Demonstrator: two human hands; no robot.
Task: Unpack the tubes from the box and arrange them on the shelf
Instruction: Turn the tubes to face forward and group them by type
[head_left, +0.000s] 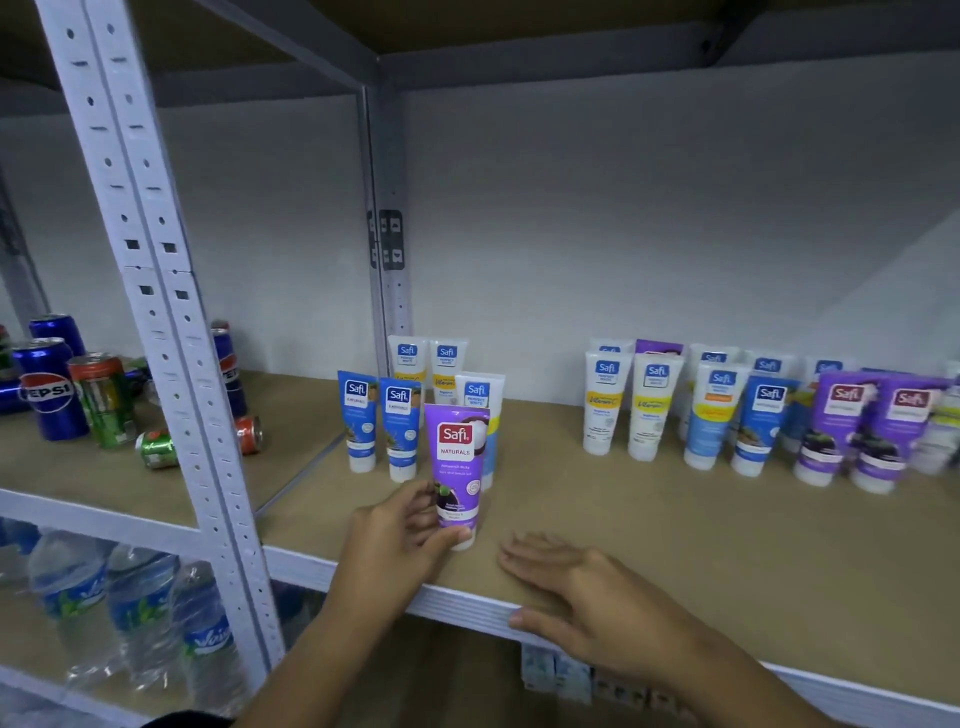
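Observation:
A purple Safi tube (457, 467) stands cap-down near the front of the brown shelf board (675, 545). My left hand (400, 535) grips its lower part, thumb across the white cap. My right hand (576, 597) rests flat and empty on the shelf's front edge, to the right of the tube. Behind the purple tube stand several blue and white Safi tubes (400, 421). A larger group of white, blue and purple tubes (753, 415) stands at the back right. The box is not in view.
A white perforated upright post (171, 332) rises at the left. Pepsi and other drink cans (52, 389) fill the neighbouring shelf bay, some lying down. Water bottles (140, 613) stand on the shelf below. Small packets (561, 675) sit under the shelf edge.

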